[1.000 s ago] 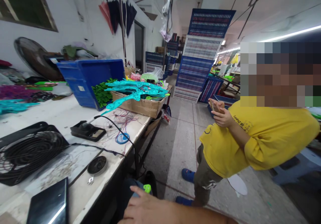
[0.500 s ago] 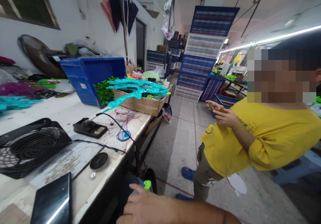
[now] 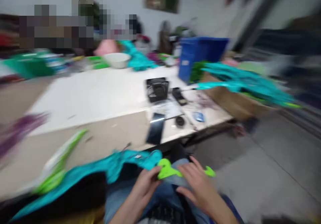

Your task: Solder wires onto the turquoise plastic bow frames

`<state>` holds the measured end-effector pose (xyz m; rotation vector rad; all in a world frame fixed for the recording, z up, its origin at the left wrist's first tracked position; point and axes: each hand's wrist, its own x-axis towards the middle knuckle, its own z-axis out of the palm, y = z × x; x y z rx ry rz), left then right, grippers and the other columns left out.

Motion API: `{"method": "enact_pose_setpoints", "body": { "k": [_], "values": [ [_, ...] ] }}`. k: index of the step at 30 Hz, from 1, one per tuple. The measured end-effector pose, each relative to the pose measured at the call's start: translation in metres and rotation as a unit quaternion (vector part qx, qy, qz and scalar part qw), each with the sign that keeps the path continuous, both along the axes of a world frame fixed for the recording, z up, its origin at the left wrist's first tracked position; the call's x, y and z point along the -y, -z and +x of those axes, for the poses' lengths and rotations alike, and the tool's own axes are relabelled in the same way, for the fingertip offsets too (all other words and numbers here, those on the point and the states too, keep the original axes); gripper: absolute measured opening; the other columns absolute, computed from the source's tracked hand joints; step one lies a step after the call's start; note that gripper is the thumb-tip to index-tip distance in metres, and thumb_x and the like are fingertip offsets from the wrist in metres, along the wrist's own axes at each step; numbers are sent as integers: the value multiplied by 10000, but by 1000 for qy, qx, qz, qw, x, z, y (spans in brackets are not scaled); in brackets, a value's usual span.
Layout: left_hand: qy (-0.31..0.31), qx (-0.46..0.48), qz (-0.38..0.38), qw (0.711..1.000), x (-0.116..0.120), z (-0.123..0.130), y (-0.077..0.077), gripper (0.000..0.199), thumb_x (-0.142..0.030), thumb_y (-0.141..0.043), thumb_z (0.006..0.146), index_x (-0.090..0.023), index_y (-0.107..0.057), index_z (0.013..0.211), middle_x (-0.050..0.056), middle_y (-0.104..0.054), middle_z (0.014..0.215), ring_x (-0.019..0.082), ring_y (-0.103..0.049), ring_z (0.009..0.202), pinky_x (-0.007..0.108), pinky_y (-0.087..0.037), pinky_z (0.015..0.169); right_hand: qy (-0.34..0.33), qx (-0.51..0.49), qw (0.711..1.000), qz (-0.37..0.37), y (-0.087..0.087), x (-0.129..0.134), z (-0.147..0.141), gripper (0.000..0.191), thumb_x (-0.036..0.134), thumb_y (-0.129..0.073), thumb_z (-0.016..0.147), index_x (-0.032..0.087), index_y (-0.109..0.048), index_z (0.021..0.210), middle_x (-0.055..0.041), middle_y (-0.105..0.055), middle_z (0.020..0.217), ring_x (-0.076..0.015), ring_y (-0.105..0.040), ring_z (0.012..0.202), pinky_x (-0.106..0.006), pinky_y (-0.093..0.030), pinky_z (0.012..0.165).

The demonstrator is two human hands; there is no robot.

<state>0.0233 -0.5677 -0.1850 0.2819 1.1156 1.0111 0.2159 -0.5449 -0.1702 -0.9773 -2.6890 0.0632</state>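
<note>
My left hand (image 3: 146, 182) pinches the rounded left end of a bright yellow-green plastic piece (image 3: 168, 170) above my lap. Over the middle of that piece stretches my right hand (image 3: 194, 178), thumb apart from the fingers; whether it touches the piece is hard to tell. A second lobe of the same green shows beyond my right fingers. A long turquoise piece (image 3: 115, 162) lies along the table's near edge and my lap, its right end close to my left hand. A thin dark wire lies on it. The whole view is blurred by motion.
On the white table (image 3: 100, 93) are a black soldering iron stand (image 3: 179, 96), a black fan (image 3: 157, 89), a dark phone-like slab (image 3: 155, 128) and a small round tin (image 3: 180, 121). A blue crate (image 3: 200, 50) and a cardboard box (image 3: 228, 100) with turquoise pieces stand to the right.
The view has swung left toward the table, and the person in yellow is out of sight. Both my hands now show, with the green piece held in my left.
</note>
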Motion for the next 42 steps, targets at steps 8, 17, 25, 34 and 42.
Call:
{"method": "enact_pose_setpoints", "body": {
  "k": [8, 17, 25, 34, 42],
  "values": [
    [-184, 100, -28, 977, 1, -5, 3, 416, -247, -783, 393, -121, -631, 759, 55, -648, 786, 163, -582, 689, 318, -456, 689, -179, -43, 975, 127, 30, -41, -7, 479, 486, -426, 930, 133, -506, 1244, -90, -712, 927, -204, -680, 775, -299, -517, 681],
    [-186, 122, -4, 975, 5, -4, 0, 428, -260, -824, 401, -126, -657, 772, 54, -659, 816, 168, -592, 738, 325, -460, 749, -105, -4, 984, 147, 30, -27, -19, 583, 516, -320, 955, 59, -452, 1291, -146, -714, 892, -222, -696, 679, -299, -523, 570],
    [-177, 116, -3, 977, 6, -6, -1, 430, -313, -818, 473, -135, -685, 841, 57, -671, 852, 158, -589, 746, 305, -459, 725, -93, 28, 987, 129, 25, -26, -20, 535, 546, -314, 949, 107, -525, 1169, -107, -713, 863, -209, -692, 642, -294, -529, 544],
    [-170, 112, 0, 979, 8, -9, -6, 469, -383, -837, 465, -130, -662, 819, 61, -654, 839, 164, -575, 752, 281, -446, 667, -94, 12, 988, 123, 18, -26, -25, 573, 564, -267, 958, 92, -540, 1135, -89, -718, 813, -189, -695, 622, -278, -525, 524],
    [-148, 92, 1, 985, 10, -9, -1, 458, -397, -809, 499, -134, -642, 834, 55, -646, 839, 156, -571, 737, 293, -450, 676, -81, 14, 991, 105, 19, -21, -24, 555, 556, -285, 959, 102, -541, 1149, -100, -725, 855, -199, -701, 645, -281, -524, 535]
  ]
}}
